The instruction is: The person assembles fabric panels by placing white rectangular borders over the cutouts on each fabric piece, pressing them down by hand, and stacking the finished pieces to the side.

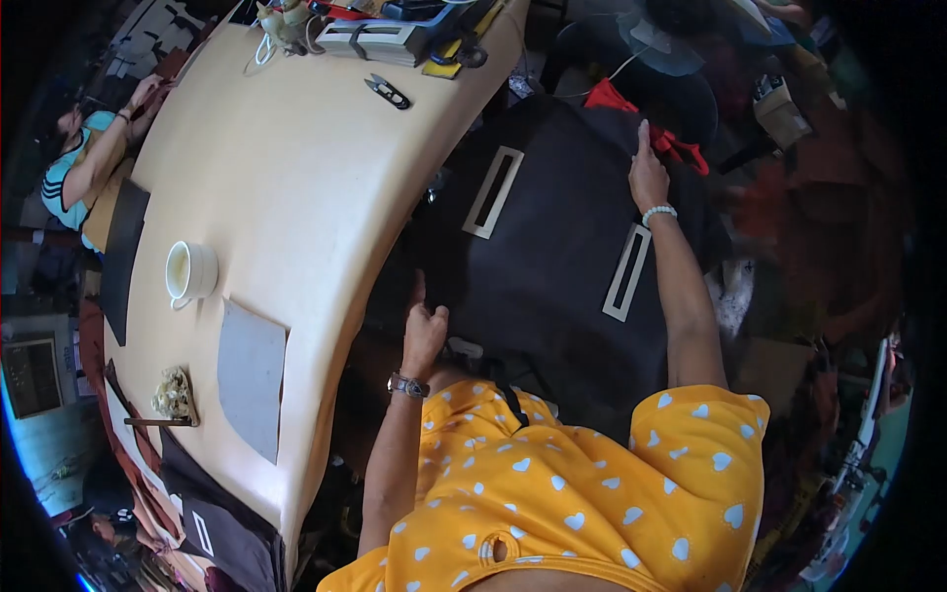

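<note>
On the pale worktop (pixel 296 148) a white mug (pixel 202 271) stands upright, its handle turned toward the near side; the inside looks pale yellowish, but whether that is liquid cannot be told. Nearer the wearer's end sits a bunched cream clump (pixel 174 395), too small to make out. Off to the right, in dim light, a brown cardboard box (pixel 783 118) has small dark items at its open top.

The dark fabric panel (pixel 557 232) spreads between the person's two hands, beside the worktop's right-hand edge. Two white rectangular frames (pixel 493 192) lie on it, well apart, one nearer each hand. The left grip (pixel 424 335) is at the panel's near left edge, index finger extended and thumb raised, the other fingers curled. The right grip (pixel 647 180) is at the far right edge, index finger straight along it; its thumb and remaining fingers are mostly hidden. Whether either grip pinches the fabric cannot be told.

Black-handled thread snips (pixel 387 92) lie on the worktop's far part, and a grey pattern piece (pixel 253 380) lies flat near the mug. Beyond the worktop, a co-worker's hands (pixel 146 94) handle reddish-brown material.
</note>
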Demonstrator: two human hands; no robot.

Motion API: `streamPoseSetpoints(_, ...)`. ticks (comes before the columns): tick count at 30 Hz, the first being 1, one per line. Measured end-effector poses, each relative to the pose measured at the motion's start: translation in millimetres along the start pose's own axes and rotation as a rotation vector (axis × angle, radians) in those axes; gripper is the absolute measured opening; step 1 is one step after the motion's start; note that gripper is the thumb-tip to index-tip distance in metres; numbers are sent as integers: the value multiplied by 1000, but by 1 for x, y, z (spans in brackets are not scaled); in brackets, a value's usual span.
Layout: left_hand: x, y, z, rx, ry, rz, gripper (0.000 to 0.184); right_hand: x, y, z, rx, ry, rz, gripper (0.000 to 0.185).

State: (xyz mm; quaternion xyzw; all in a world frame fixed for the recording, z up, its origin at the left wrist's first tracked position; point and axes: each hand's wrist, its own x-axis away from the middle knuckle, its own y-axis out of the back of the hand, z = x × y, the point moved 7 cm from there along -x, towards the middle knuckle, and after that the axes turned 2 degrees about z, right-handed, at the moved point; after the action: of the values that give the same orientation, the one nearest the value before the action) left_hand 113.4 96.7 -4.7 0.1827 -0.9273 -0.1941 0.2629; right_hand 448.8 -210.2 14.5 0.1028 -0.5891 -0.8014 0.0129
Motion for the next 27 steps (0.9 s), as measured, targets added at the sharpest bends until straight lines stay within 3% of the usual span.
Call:
streamPoseSetpoints(3,-1,0,1,-85,12,36,74,9,3,-3,51,-52,46,73)
streamPoseSetpoints(5,-5,-3,13,-259,-85,-23,71,17,18,9,136,-7,-103,71)
streamPoseSetpoints(7,10,1,-7,-226,-9,20,67,26,31,34,224,67,-293,66)
streamPoseSetpoints(8,11,-1,-1,-168,-120,-44,65,30,32,52,162,113,-324,66)
streamPoseSetpoints(10,22,0,-4,-201,-134,-22,65,52,50,114,13,228,-368,66)
streamPoseSetpoints(16,115,77,-45,-97,-589,-529,58,158,53,331,-541,727,-286,67)
streamPoseSetpoints(21,202,169,0,-110,-410,-1031,46,290,61,463,-792,1100,-26,71)
streamPoseSetpoints(26,293,247,61,-384,-109,-1449,34,375,60,499,-628,1330,86,74)
streamPoseSetpoints(27,310,262,81,-369,-43,-1509,30,373,60,498,-627,1290,77,71)
